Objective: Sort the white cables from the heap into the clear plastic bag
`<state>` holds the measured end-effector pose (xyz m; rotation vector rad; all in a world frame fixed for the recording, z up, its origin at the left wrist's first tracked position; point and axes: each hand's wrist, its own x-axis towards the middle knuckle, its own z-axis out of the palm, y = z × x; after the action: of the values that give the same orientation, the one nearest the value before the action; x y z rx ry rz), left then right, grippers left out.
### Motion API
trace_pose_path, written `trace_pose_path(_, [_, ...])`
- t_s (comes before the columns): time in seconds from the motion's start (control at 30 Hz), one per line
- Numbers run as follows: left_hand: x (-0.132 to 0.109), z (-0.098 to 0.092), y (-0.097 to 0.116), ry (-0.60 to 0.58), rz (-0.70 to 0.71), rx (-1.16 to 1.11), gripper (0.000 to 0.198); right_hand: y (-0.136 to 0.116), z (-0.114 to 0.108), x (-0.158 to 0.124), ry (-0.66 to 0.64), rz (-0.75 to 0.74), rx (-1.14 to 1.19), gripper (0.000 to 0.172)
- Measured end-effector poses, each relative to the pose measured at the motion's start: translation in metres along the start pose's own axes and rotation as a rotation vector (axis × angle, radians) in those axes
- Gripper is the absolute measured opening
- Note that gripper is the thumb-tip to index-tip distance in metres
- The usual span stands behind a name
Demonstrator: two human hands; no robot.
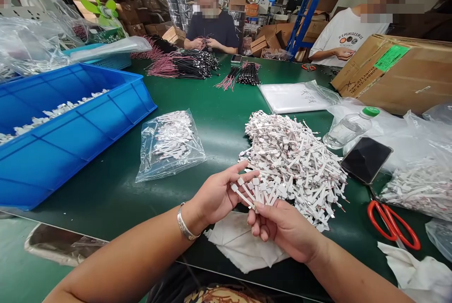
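My right hand (287,227) pinches a fanned bunch of small white strips with square heads (257,191) between thumb and fingers. Behind the left side of this fan is my left hand (226,192), its fingers stretched out and apart; whether they touch the strips I cannot tell. Just beyond both hands lies a big heap of similar white strips (293,152), some showing reddish ends. A white cloth (243,242) is spread on the table under the hands. To the left, a clear plastic bag (173,140) with more white strips lies flat.
A blue bin (81,138) holding white pieces stands at left. On the right are a phone (367,159), red-handled scissors (391,223), a bottle with a green cap (351,126) and a cardboard box (395,72). Bundled wires (183,64) lie at the back, where two people sit.
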<state>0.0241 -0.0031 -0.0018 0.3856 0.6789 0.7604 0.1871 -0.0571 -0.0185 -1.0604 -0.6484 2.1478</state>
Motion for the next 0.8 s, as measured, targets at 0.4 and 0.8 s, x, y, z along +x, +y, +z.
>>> trace_pose_path(0.4, [-0.0013, 0.001, -0.0039, 0.057, 0.107, 0.557, 0.037, 0.0013, -0.0005, 0.0003, 0.001, -0.017, -0.029, 0.032])
trace_pose_path(0.8, [0.0005, -0.0027, -0.0043, 0.074, 0.156, 0.7, 0.026, 0.0002, -0.0006, -0.0003, 0.01, 0.005, -0.072, 0.036])
